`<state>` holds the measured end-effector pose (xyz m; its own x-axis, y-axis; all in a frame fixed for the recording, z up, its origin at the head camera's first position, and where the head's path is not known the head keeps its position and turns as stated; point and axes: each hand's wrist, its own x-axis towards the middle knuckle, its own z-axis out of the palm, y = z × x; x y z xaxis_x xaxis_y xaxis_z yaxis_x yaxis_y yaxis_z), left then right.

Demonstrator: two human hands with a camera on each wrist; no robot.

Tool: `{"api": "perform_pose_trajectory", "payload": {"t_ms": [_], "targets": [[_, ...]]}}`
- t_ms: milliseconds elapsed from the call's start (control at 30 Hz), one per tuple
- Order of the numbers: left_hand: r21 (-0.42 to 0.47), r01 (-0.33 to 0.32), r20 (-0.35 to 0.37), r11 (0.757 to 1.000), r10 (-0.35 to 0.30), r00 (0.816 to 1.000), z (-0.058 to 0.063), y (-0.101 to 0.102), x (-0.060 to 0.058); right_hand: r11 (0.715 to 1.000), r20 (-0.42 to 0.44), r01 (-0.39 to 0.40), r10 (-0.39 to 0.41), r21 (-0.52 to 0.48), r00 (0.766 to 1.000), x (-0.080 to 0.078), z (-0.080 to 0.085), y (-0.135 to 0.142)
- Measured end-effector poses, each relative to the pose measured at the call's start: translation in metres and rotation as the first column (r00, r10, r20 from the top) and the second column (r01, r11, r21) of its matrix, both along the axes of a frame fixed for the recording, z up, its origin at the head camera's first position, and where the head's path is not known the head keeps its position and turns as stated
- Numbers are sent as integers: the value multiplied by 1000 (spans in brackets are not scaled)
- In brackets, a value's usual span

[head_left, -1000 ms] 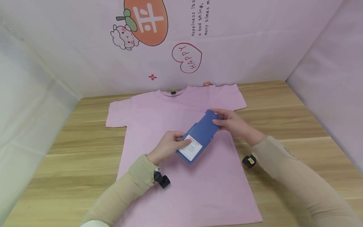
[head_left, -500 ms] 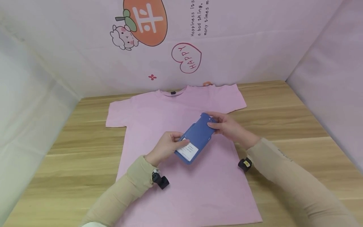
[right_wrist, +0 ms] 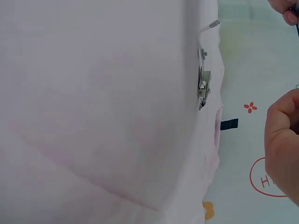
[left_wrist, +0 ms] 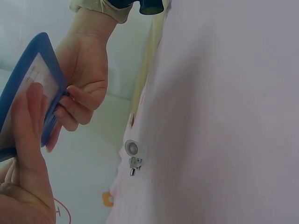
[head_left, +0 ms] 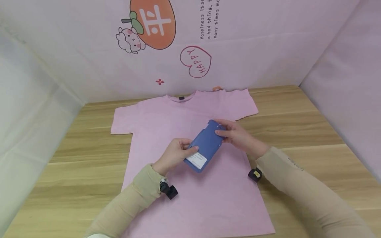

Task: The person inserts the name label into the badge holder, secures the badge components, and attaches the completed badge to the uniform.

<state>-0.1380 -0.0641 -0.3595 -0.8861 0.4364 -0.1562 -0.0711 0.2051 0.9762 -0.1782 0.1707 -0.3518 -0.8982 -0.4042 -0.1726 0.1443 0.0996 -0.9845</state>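
Note:
Over the middle of a pink T-shirt (head_left: 166, 125), both hands hold a blue card holder (head_left: 206, 143) at a slant. A white printed card (head_left: 197, 161) shows at its lower end; the blue front panel covers the rest. My left hand (head_left: 172, 155) pinches the lower left edge, thumb on the front and fingers behind. At the upper end my right hand (head_left: 239, 137) grips the holder between thumb and fingers. The left wrist view shows the holder's other face (left_wrist: 35, 88) and the left fingers against it. A metal clip (right_wrist: 203, 86) lies on the shirt, hidden in the head view.
The T-shirt lies spread on a wood-grain table (head_left: 83, 165), its collar toward the back. A printed pink cloth (head_left: 253, 49) hangs behind, and pale cloth walls (head_left: 29, 86) stand on both sides. A dark neck label (head_left: 182, 98) shows at the collar.
My right hand has moved down and left toward the left hand. The blue front panel has slid along the holder and covers more of the white card. The left hand has barely moved.

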Motion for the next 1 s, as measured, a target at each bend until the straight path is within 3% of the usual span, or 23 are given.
{"api": "perform_pose_trajectory", "payload": {"t_ms": [333, 600, 800, 1000], "targets": [[18, 3, 5, 1000, -3, 1000, -1, 2, 0, 999, 22, -44, 44, -4, 999, 2, -2, -1], [19, 16, 2, 1000, -16, 1000, -1, 3, -3, 997, -31, -57, 58, 55, 998, 2, -2, -2], [6, 23, 8, 1000, -23, 1000, 2, 3, -5, 992, -124, 9, 7, 123, 992, 5, 3, 0], [111, -50, 68, 993, 42, 997, 4, 1, -6, 993, -92, 104, -99, 56, 991, 7, 5, 1]]}}
